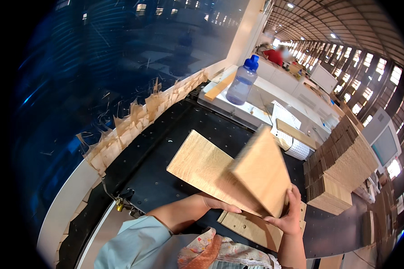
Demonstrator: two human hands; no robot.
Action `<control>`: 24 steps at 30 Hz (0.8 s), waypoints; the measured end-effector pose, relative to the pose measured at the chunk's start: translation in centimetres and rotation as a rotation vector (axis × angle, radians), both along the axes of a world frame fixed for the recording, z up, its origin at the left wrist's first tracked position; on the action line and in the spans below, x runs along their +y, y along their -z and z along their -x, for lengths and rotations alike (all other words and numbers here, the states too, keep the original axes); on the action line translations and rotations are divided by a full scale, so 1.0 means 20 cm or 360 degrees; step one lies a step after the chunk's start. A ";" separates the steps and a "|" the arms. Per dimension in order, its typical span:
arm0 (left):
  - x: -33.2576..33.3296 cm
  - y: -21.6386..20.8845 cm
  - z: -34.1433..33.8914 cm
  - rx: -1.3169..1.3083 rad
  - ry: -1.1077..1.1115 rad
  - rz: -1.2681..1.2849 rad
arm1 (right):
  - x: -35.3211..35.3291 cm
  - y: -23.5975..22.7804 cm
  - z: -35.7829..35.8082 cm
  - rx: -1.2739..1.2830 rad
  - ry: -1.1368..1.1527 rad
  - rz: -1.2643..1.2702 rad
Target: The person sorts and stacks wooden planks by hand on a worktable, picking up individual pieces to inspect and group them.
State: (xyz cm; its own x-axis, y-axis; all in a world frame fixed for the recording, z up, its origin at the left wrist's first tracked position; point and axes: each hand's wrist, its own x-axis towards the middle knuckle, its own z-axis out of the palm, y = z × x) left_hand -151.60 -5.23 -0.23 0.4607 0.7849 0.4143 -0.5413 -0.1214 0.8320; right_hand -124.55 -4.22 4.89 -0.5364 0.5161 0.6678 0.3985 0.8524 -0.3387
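Observation:
My left hand [217, 205] grips the near edge of a flat pale wooden board [202, 161], thumb on top and fingers hidden beneath. A second, thicker-looking wooden board [262, 168] stands tilted over its right part and is blurred. My right hand [290, 213] holds this board at its lower right corner, thumb in front and fingers wrapped round the side. Whether the two boards touch cannot be made out. Under my hands a wooden board with drilled holes [247, 227] lies on the black worktop [197, 123], partly covered by my right wrist.
Tall stacks of wooden boards [336, 161] stand at the right, beside a monitor [381, 139]. A blue-capped water bottle [241, 85] and papers [286, 115] rest on the white ledge behind. Along the left runs a dark blue panel [134, 58] with ragged tape. People work far back.

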 end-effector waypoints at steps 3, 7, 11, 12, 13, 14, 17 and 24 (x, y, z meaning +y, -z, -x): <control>0.02 -0.01 -0.05 -0.0152 -0.0010 -0.0177 | -0.05 -0.06 0.14 -0.0211 -0.0001 -0.0102; 0.05 0.08 -0.07 -0.0313 0.0092 -0.0195 | -0.07 -0.08 0.22 -0.0436 0.0049 -0.0053; -0.03 0.01 -0.04 -0.0142 0.0074 0.0048 | -0.08 -0.10 0.26 -0.0528 0.0144 -0.0044; -0.03 0.01 -0.03 -0.0033 0.0087 0.0101 | -0.06 -0.09 0.26 -0.0516 0.0142 -0.0064; 0.02 0.06 -0.03 0.0123 0.0159 0.0140 | -0.03 -0.10 0.25 -0.0502 0.0177 -0.0116; 0.03 0.09 -0.02 0.0284 0.0221 0.0191 | 0.01 -0.12 0.25 -0.0483 0.0200 -0.0157; -0.04 -0.12 0.00 0.1245 0.0225 -0.0050 | 0.11 -0.15 0.22 -0.0622 0.0444 0.0045; 0.19 -0.27 -0.04 0.2498 -0.0816 -0.1507 | 0.32 -0.09 0.25 -0.0939 0.0184 0.0278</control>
State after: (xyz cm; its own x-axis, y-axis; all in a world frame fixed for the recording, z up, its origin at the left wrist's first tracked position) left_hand -150.77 -1.38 5.23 0.6248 0.7469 0.2276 0.7601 -0.6485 0.0411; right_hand -129.58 2.09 6.77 -0.7233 0.6675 0.1768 0.6471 0.7446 -0.1638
